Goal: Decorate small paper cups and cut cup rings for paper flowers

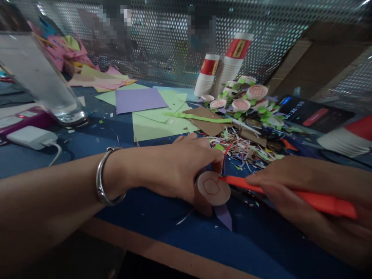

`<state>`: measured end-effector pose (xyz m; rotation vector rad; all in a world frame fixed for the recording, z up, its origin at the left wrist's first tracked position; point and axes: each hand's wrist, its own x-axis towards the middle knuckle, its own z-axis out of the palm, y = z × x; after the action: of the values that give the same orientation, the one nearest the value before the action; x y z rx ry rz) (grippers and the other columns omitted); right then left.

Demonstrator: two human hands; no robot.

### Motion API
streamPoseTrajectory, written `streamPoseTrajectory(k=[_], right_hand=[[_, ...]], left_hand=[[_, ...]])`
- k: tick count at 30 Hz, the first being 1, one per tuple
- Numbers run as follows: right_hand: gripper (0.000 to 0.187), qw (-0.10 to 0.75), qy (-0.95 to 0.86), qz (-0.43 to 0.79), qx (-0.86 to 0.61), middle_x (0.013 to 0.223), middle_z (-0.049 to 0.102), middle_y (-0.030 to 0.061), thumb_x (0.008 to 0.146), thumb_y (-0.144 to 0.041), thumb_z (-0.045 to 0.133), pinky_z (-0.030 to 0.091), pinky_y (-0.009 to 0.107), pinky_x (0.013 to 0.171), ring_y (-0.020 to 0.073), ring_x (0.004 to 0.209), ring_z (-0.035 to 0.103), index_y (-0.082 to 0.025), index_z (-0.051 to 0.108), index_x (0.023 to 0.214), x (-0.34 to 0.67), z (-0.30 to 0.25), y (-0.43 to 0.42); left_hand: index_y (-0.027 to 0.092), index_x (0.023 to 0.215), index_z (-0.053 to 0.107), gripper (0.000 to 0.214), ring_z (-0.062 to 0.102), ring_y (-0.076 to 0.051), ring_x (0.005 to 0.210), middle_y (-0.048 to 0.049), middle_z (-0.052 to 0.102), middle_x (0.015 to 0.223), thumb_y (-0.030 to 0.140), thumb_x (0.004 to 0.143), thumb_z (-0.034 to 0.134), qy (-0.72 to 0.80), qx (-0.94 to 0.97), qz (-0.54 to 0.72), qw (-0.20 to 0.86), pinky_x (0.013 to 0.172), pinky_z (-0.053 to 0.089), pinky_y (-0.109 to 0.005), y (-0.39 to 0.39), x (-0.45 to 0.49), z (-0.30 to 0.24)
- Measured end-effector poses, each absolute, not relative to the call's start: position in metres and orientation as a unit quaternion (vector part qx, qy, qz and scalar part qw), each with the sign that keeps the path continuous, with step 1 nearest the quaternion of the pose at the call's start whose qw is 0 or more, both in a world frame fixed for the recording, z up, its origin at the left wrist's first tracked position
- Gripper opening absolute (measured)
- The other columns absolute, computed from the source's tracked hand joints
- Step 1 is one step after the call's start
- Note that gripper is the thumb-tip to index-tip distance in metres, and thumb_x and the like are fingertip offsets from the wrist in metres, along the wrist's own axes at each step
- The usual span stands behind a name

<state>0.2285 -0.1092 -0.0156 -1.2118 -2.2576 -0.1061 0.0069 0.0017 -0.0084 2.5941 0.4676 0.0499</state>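
The left hand's (188, 166) fingers pinch the pale disc (211, 190), five o'clock from centre; the right hand's (308, 176) grip the orange pen (316, 201), tip at the disc's one o'clock, probably touching, though blurred. Brace the disc firmly; draw lightly.

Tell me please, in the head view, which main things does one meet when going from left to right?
Clear glass, purple sheet, small round disc gripped by the left hand, right hand holding the orange pen.

Glass (43, 75); white charger (31, 137); phone (315, 115)
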Motion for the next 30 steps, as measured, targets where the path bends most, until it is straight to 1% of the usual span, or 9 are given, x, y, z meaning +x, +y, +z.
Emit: streamPoseTrajectory(k=[4,9,12,16,22,28,30], right_hand=[[0.015,0.302,-0.84,-0.028,-0.45,0.076,0.075,-0.0068,0.1,-0.04,0.054,0.051,0.02,0.048,0.0109,0.058,0.07,-0.036,0.068,0.095,0.226,-0.016,-0.11],[0.011,0.314,-0.84,-0.002,-0.443,0.084,0.078,-0.0081,0.099,-0.039,0.059,0.055,0.017,0.058,0.0092,0.066,0.073,-0.035,0.07,0.098,0.219,-0.018,-0.106],[0.011,0.307,-0.839,-0.013,-0.449,0.085,0.079,-0.0086,0.098,-0.039,0.06,0.055,0.017,0.059,0.0098,0.068,0.074,-0.035,0.07,0.094,0.218,-0.018,-0.105],[0.011,0.316,-0.835,-0.006,-0.451,0.085,0.078,-0.0082,0.098,-0.04,0.06,0.055,0.018,0.059,0.0108,0.067,0.073,-0.035,0.07,0.096,0.218,-0.02,-0.105],[0.011,0.313,-0.84,0.038,-0.442,0.079,0.075,-0.009,0.099,-0.034,0.059,0.054,0.015,0.06,0.0075,0.059,0.068,-0.034,0.07,0.095,0.221,-0.02,-0.108],[0.014,0.314,-0.844,0.016,-0.435,0.085,0.076,-0.0081,0.102,-0.036,0.055,0.053,0.011,0.064,0.0055,0.067,0.07,-0.036,0.069,0.1,0.22,-0.019,-0.108],[0.013,0.315,-0.842,0.015,-0.437,0.085,0.076,-0.0081,0.101,-0.037,0.056,0.053,0.011,0.064,0.0051,0.066,0.069,-0.036,0.069,0.1,0.22,-0.019,-0.107]], left_hand=[[0.022,0.108,0.065,0.054,0.051,-0.026,0.104,-0.0053,0.061,0.11,0.052,0.068,0.085,0.176,0.952,0.019,0.251,0.081,0.036,-0.032,0.001,0.007,-0.008],[0.022,0.108,0.065,0.054,0.052,-0.025,0.101,-0.0045,0.061,0.107,0.05,0.067,0.087,0.177,0.952,0.025,0.247,0.079,0.035,-0.031,0.0,0.007,-0.011],[0.022,0.105,0.064,0.054,0.052,-0.026,0.1,-0.0046,0.061,0.106,0.051,0.066,0.086,0.172,0.954,0.03,0.243,0.078,0.036,-0.031,0.001,0.007,-0.011],[0.022,0.102,0.065,0.051,0.053,-0.026,0.098,-0.0044,0.063,0.104,0.052,0.066,0.085,0.167,0.954,0.031,0.247,0.077,0.036,-0.032,0.002,0.006,-0.01],[0.021,0.108,0.066,0.054,0.053,-0.024,0.098,-0.0046,0.063,0.105,0.05,0.068,0.086,0.168,0.955,0.022,0.243,0.078,0.034,-0.031,0.0,0.006,-0.008],[0.021,0.107,0.065,0.051,0.053,-0.024,0.1,-0.0042,0.063,0.108,0.049,0.07,0.085,0.162,0.954,0.018,0.253,0.08,0.034,-0.031,0.001,0.005,-0.007],[0.021,0.107,0.065,0.05,0.053,-0.024,0.1,-0.004,0.063,0.108,0.048,0.07,0.085,0.162,0.953,0.018,0.256,0.08,0.034,-0.031,0.001,0.006,-0.007]])
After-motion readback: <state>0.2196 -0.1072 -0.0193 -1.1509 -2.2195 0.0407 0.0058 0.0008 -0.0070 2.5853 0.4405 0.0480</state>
